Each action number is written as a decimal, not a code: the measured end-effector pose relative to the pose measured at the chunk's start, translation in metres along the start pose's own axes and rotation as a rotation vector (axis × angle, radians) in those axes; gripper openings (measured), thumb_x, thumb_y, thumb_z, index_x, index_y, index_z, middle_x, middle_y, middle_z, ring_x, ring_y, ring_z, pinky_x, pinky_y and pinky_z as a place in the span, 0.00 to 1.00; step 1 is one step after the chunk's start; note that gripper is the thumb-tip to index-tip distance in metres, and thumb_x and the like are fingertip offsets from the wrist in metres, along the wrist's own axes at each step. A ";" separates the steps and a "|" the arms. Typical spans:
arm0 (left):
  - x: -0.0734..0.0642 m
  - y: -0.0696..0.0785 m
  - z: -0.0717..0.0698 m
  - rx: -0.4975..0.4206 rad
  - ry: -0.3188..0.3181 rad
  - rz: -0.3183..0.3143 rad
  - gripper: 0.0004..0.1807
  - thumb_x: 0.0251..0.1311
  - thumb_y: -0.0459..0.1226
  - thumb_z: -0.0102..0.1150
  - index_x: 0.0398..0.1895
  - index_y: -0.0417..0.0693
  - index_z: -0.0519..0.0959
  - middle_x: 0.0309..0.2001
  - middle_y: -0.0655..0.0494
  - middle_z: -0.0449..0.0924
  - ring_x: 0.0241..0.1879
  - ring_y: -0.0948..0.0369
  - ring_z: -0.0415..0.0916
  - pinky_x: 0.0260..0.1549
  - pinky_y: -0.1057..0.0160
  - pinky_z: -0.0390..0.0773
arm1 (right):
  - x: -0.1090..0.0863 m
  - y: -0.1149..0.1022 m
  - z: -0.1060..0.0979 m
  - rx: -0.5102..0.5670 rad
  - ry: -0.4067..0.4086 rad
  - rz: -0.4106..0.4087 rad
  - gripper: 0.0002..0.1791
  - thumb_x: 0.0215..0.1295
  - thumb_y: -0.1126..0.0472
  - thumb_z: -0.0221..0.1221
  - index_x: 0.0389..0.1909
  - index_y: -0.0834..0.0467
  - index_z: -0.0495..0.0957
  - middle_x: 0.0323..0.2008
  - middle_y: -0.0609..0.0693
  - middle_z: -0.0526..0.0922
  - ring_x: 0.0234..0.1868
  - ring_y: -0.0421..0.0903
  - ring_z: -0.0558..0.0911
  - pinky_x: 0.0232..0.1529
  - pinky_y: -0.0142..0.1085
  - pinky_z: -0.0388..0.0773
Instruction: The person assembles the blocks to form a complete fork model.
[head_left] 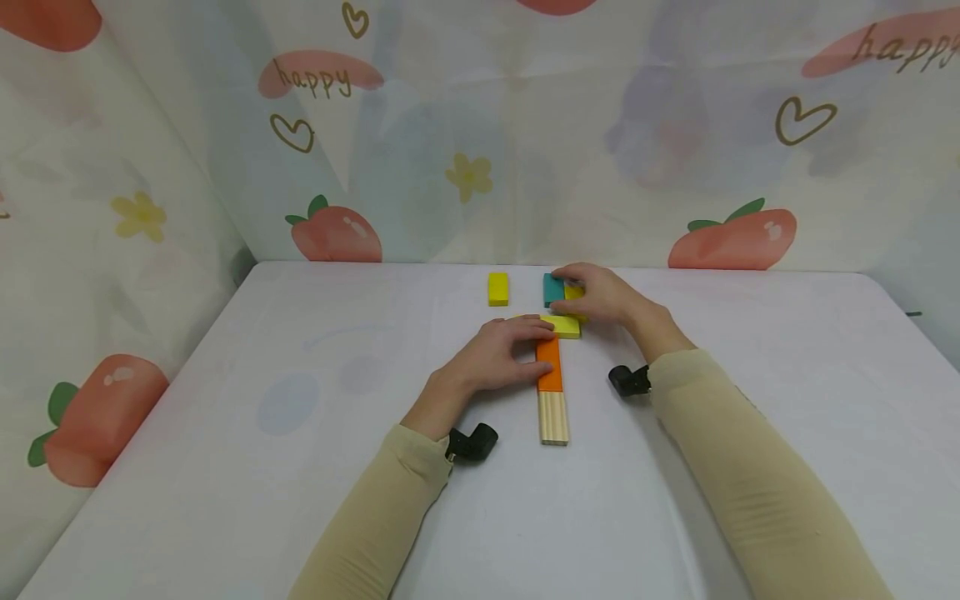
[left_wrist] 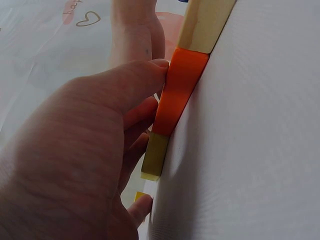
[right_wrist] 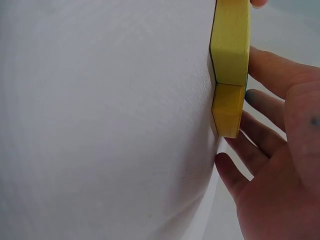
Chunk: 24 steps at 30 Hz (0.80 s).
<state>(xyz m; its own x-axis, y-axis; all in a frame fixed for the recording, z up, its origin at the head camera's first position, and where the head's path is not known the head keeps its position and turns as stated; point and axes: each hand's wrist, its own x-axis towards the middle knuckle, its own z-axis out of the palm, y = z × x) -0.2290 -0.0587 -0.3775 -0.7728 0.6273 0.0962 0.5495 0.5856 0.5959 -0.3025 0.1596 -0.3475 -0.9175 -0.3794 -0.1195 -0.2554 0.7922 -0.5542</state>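
While the teal block is held by the right hand, the orange block is touched by the left hand. At the right, the thumb is set by the near end of the teal block and a finger by its far end, so a narrow, curved grasp is formed; how firmly it is squeezed cannot be told. Under that same grasp, the amber block is partly covered, laid just beside the teal block.

At the left, the fingers are extended and spread rather than wrapped: the orange block is met by the thumb, and the lime block is partly covered by the fingertips.

The key relation is found between the 2 hands. The teal block's long axis is pointed away from the person, and the lime block is laid crosswise just nearer than the right thumb. The teal block is reached more closely by the right hand than by the left.

Nearer than the left thumb, the wood block is lined up with the orange block. Beyond the left fingers, the yellow block is set apart.
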 end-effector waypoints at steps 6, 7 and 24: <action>0.000 0.000 0.000 -0.003 -0.004 -0.004 0.24 0.66 0.45 0.64 0.65 0.50 0.79 0.68 0.59 0.73 0.72 0.63 0.59 0.72 0.56 0.53 | 0.001 0.001 0.000 -0.007 0.003 0.005 0.37 0.67 0.53 0.65 0.73 0.62 0.66 0.73 0.63 0.63 0.71 0.62 0.62 0.71 0.59 0.56; 0.000 0.000 0.000 -0.003 -0.004 -0.002 0.24 0.66 0.45 0.64 0.64 0.50 0.79 0.68 0.59 0.73 0.72 0.63 0.60 0.72 0.56 0.54 | 0.001 0.001 0.000 -0.007 0.003 0.005 0.37 0.67 0.53 0.65 0.73 0.62 0.66 0.73 0.63 0.63 0.71 0.62 0.62 0.71 0.59 0.56; 0.000 -0.002 0.001 0.009 0.000 0.004 0.24 0.66 0.46 0.63 0.65 0.51 0.79 0.68 0.60 0.72 0.72 0.63 0.59 0.72 0.56 0.53 | 0.001 -0.003 -0.001 -0.012 -0.013 -0.020 0.34 0.69 0.56 0.63 0.72 0.63 0.66 0.71 0.63 0.65 0.70 0.62 0.64 0.71 0.58 0.57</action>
<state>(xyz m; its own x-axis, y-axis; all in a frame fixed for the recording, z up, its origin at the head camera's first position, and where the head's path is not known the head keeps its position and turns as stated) -0.2296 -0.0593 -0.3796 -0.7706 0.6297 0.0985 0.5553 0.5874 0.5887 -0.3031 0.1575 -0.3454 -0.9083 -0.4010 -0.1193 -0.2772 0.7904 -0.5463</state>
